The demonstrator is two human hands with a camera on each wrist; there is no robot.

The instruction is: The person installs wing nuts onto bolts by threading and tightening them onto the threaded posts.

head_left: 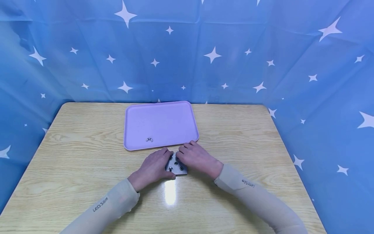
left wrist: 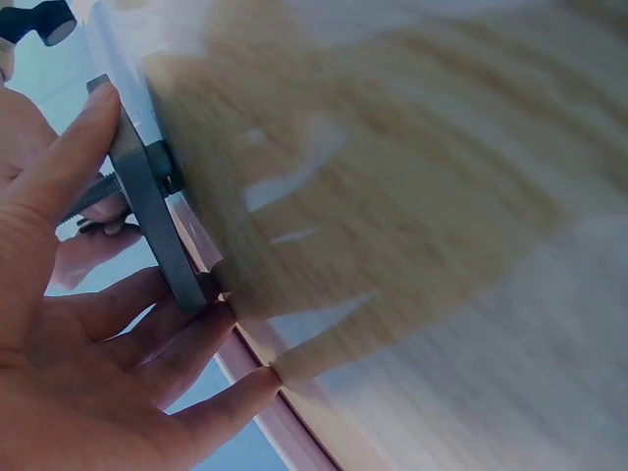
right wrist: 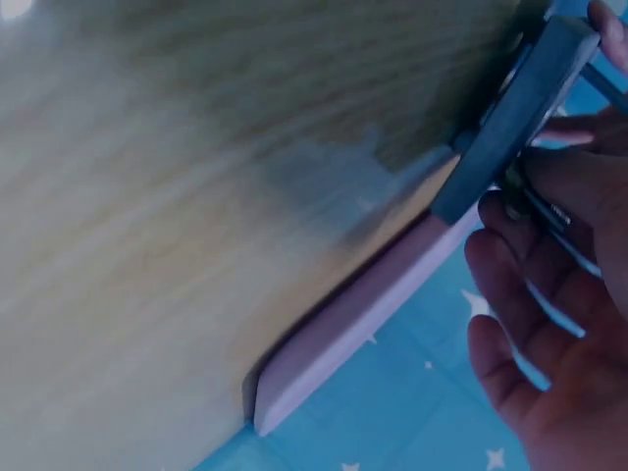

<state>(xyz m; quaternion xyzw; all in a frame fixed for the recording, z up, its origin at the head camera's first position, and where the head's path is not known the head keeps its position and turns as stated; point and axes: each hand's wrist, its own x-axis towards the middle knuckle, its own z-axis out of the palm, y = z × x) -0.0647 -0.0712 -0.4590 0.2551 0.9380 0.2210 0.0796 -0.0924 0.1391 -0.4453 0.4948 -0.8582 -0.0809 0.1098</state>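
A square grey metal plate (head_left: 177,172) with several holes lies in front of the tray. My left hand (head_left: 154,165) grips its left side, with the thumb on the near edge and fingertips on the far edge. In the left wrist view the plate (left wrist: 157,216) is seen edge-on, and a threaded bolt (left wrist: 90,198) sticks up from it. Over the plate's far right part, my right hand (head_left: 197,157) pinches a small nut, apparently a wing nut (right wrist: 514,196), between thumb and forefinger; the fingers mostly hide it. Another wing nut (head_left: 149,139) lies in the tray.
A shallow purple tray (head_left: 162,118) stands just beyond the hands on the wood-grain table (head_left: 87,156). Blue cloth with white stars (head_left: 187,55) hangs behind the table and along its sides.
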